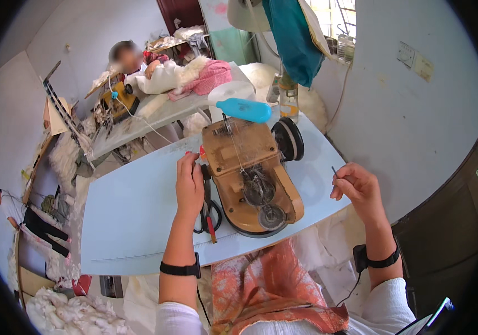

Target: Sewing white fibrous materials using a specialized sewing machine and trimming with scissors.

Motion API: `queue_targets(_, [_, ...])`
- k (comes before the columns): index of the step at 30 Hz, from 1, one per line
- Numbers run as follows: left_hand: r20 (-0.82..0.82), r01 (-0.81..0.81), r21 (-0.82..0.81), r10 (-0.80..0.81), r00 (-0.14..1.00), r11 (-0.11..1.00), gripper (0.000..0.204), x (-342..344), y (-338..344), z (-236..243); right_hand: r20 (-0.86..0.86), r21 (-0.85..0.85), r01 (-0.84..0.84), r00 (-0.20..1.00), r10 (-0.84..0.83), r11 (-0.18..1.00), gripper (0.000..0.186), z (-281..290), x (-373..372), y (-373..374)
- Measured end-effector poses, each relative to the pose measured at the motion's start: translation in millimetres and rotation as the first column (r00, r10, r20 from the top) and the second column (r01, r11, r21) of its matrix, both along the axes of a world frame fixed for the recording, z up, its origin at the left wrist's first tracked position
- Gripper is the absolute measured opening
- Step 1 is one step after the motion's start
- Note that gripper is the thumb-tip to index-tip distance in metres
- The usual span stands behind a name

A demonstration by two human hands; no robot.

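Note:
A tan sewing machine with two round metal discs on its near end stands on the light-blue table. My left hand is at the machine's left side, fingers curled together beside a dark knob; a bit of red shows at the fingertips, and what they hold is hidden. Black-handled scissors lie between that hand and the machine, with a red-handled tool across them. Over the table's right edge, my right hand pinches a thin dark rod-like tool, apart from the machine.
A black handwheel juts from the machine's right. Behind it are a blue bottle-shaped thing, a glass bottle and a hanging teal cloth. A person sits at another table; another stands far left. White fluff lies lower left.

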State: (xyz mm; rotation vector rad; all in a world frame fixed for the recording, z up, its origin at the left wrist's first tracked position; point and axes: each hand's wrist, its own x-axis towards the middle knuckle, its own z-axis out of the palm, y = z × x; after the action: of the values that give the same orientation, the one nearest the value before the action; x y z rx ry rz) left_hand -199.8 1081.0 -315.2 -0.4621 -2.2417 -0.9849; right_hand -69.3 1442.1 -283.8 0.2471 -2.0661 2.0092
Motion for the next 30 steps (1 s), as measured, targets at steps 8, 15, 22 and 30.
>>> queue_targets(8, [0.508,-0.258,-0.207,0.328,0.796,0.944,0.020,-30.3,15.1,53.0,-0.136,-0.040,-0.081,0.988,0.075,0.996,0.005,6.6,17.5,-17.8])
queue_targets(15, [-0.031,-0.034,0.000,0.034,0.999,0.999,0.016,-11.6,12.3,9.3,-0.116,-0.029,-0.099,0.989,0.095,0.995,0.006,3.6,23.0,-22.3])
queue_targets(22, [0.015,-0.093,-0.106,0.095,0.995,0.990,0.021,-22.1,8.3,9.5,-0.145,0.000,-0.122,0.982,0.121,0.993,0.006,-2.7,19.4,-30.1])
queue_targets(30, [0.499,-0.089,-0.057,0.106,0.860,0.994,0.033,-46.3,-5.3,32.2,-0.162,-0.004,-0.136,0.978,0.133,0.991,0.005,-9.7,17.7,-29.0])
